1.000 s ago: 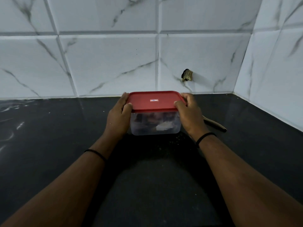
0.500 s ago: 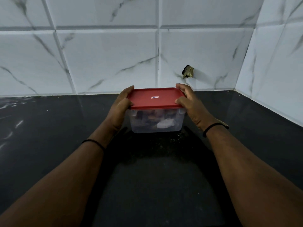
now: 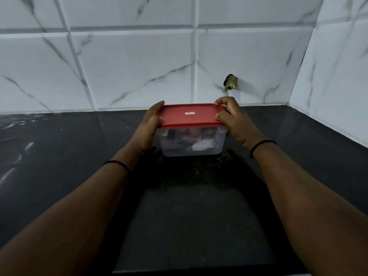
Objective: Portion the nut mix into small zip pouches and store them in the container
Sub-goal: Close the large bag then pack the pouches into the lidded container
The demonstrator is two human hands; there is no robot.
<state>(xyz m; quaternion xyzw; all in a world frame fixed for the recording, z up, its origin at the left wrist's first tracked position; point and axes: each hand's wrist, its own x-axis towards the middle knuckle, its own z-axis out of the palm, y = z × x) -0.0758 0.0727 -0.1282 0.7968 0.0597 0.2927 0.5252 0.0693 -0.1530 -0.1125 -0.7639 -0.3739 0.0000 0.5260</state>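
Though lidded, container [image 3: 192,142] between hands

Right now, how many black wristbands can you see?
2: one wristband on the left wrist, one on the right wrist. Both hands, left and right, grip the container by its red lid.

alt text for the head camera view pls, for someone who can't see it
Both hands, left hand and right hand, grip the red lid of a clear container on a black countertop by a white tiled wall.
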